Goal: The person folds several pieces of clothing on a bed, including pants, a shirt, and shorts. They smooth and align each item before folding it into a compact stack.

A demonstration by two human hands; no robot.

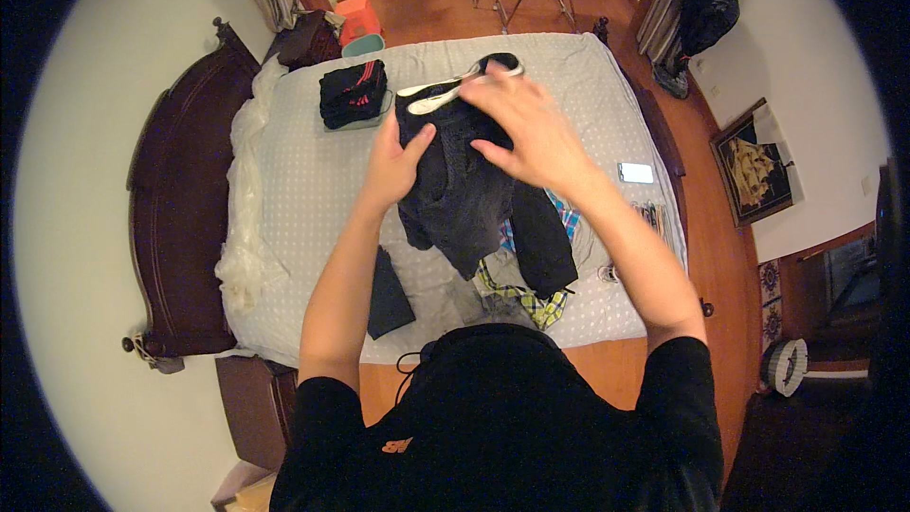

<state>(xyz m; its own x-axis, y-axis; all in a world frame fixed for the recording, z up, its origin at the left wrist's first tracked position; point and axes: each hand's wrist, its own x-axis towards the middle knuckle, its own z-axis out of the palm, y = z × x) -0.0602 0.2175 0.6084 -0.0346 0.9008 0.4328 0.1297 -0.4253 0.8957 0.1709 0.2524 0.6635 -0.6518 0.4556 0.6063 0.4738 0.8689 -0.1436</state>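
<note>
A pair of dark trousers (pixel 458 178) hangs before me above the bed, its pale inner waistband (pixel 434 103) turned up toward the camera. My left hand (pixel 399 160) pinches the left side near the waistband, thumb on the near face. Blurred, my right hand (pixel 530 124) is at the right side of the waistband with thumb and fingers spread apart; whether it touches the cloth is unclear. Below lie a black garment (pixel 544 245), a yellow-green checked cloth (pixel 547 309) and a blue checked cloth (pixel 565 213). A folded dark garment (pixel 389 299) rests at the near left.
The bed (pixel 306 192) has a dotted pale sheet. A folded black stack with red stripes (pixel 353 92) sits at its far left. A lit phone (pixel 635 173) and several hangers (pixel 652 217) are at the right. The dark wooden headboard (pixel 178 206) borders the left side.
</note>
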